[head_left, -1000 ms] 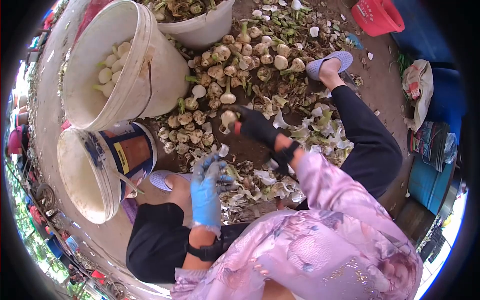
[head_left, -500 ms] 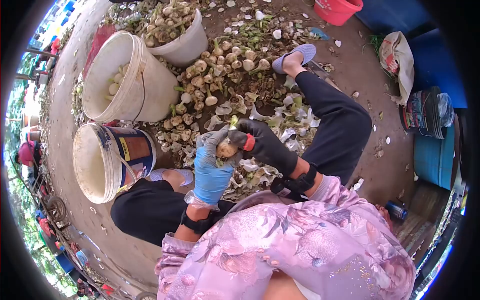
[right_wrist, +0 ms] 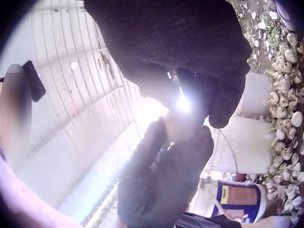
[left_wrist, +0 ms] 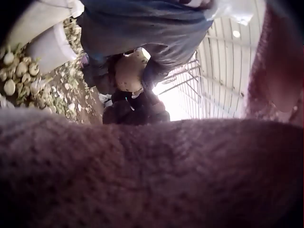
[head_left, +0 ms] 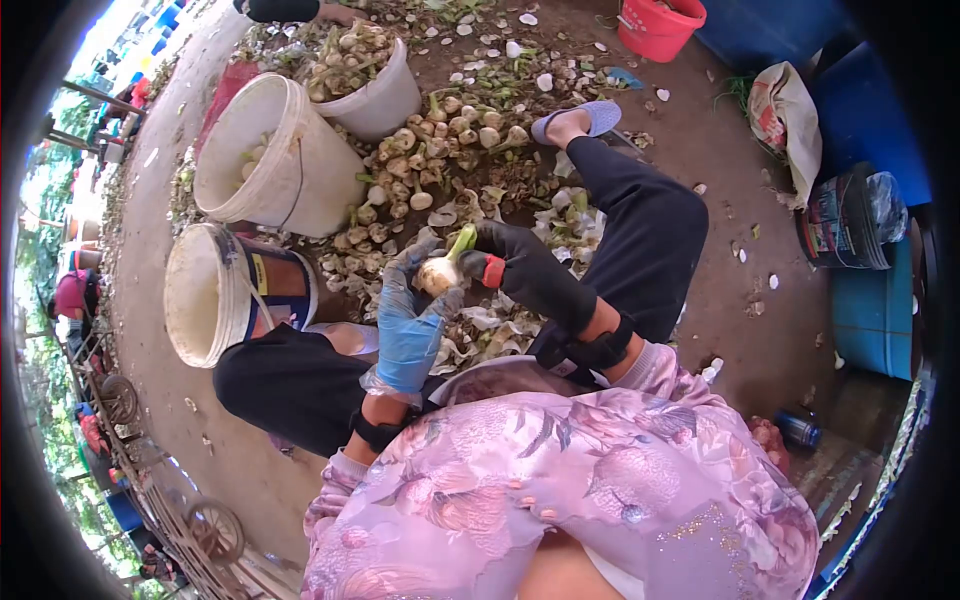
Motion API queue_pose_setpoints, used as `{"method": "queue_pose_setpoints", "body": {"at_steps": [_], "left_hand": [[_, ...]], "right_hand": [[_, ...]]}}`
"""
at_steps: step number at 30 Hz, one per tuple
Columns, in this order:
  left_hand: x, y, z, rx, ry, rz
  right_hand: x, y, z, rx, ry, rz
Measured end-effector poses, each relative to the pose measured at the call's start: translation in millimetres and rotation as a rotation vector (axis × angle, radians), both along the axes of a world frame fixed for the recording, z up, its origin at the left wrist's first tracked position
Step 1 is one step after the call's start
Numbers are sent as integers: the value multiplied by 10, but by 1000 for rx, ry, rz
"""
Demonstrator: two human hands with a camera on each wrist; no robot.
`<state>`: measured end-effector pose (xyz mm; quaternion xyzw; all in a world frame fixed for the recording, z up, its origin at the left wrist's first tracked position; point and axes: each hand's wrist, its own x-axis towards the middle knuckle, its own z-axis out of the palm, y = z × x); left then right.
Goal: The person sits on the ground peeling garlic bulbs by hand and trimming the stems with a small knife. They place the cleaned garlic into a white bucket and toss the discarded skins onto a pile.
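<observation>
A pale garlic bulb (head_left: 437, 277) with a green stem (head_left: 463, 240) sits between both hands, above the ground and peelings. My left hand (head_left: 408, 345), in a torn blue glove over a grey one, grips the bulb from the left. My right hand (head_left: 530, 275), in a black glove with a red band on one digit, pinches at the bulb's stem side. In the left wrist view the bulb (left_wrist: 130, 73) shows below the blue-gloved hand. Glare in the right wrist view hides the contact between the right hand (right_wrist: 175, 42) and the bulb.
Bulbs lie in a heap (head_left: 440, 150) ahead, with white peelings (head_left: 485, 330) below the hands. Left stand a white bucket (head_left: 320, 185) holding pale bulbs, a labelled bucket (head_left: 205, 300) on its side and a filled tub (head_left: 385, 100). A red bucket (head_left: 660, 30) stands far right.
The right hand has brought a bulb from the heap to the left hand, which now grips it. Since half a second ago the bulb has turned, its stem tilting rightward.
</observation>
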<state>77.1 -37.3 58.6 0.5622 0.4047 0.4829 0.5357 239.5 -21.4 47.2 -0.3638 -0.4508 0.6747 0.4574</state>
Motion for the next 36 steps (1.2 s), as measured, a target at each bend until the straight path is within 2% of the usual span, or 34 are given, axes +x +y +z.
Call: {"method": "queue_pose_setpoints", "body": {"at_steps": [2,3,4,6,7,9,10,12,13,14,15,16,17,18,20,21,22,24,25,27,28,30,31,32,34,36], "left_hand": [[-62,-55,157,-337,-239,23],[-86,-37,252,-462,-396,-45],[-208,-61,365,-720,-475,-184],[-342,-51,422,-1015,-576,-323],[-351,-47,416,-1015,-572,-317],[-306,-5,350,-899,-296,-122],[-179,2,307,-673,-188,11],[-193,38,118,-473,149,99],[-175,62,27,-499,22,116],[-246,46,-23,-512,23,108],[-356,8,-52,-673,-235,-26],[-383,-11,8,-734,-340,-42],[-411,-34,68,-799,-444,-54],[-441,-60,127,-865,-544,-63],[-604,-34,110,-786,-668,-279],[-687,-28,107,-876,-759,-277],[-761,6,76,-772,-763,-335],[-799,73,143,-772,-667,-170],[-821,107,160,-773,-635,-115],[-891,150,107,-805,-462,-16],[-947,192,43,-816,-467,-16],[-1053,292,-116,-815,-459,-164],[-998,317,-86,-774,-327,-107],[-989,348,-122,-783,-331,-113],[-996,409,-244,-674,9,-166],[-1027,387,-478,-535,86,-90]], "right_hand": [[-58,-26,77,37,23,-8],[-58,-29,128,-27,153,100],[-58,-38,150,-94,280,211],[-98,-65,76,-165,308,301],[-128,-70,61,-229,383,297],[-143,-68,99,-301,438,262],[-168,-89,109,-356,451,143],[-213,-77,-58,-279,333,127],[-187,-75,49,-268,268,183],[-176,-69,31,-280,269,174],[-172,-68,-4,-274,368,221],[-182,-62,-25,-269,466,272],[-205,-98,77,-425,542,254],[-239,-87,52,-444,536,264],[-285,-40,15,-552,789,30],[-193,59,35,-569,889,91],[-143,123,-227,-455,799,-100],[60,352,-729,-205,40,-69],[-3,356,-660,-209,35,-62],[-194,290,-357,482,-910,-83],[-275,311,-253,472,-915,-78],[-431,379,-81,477,-603,125],[-506,410,-23,468,-611,123],[-583,440,21,499,-661,190],[-680,475,4,519,-713,263],[-752,497,-77,549,-837,311]]}}
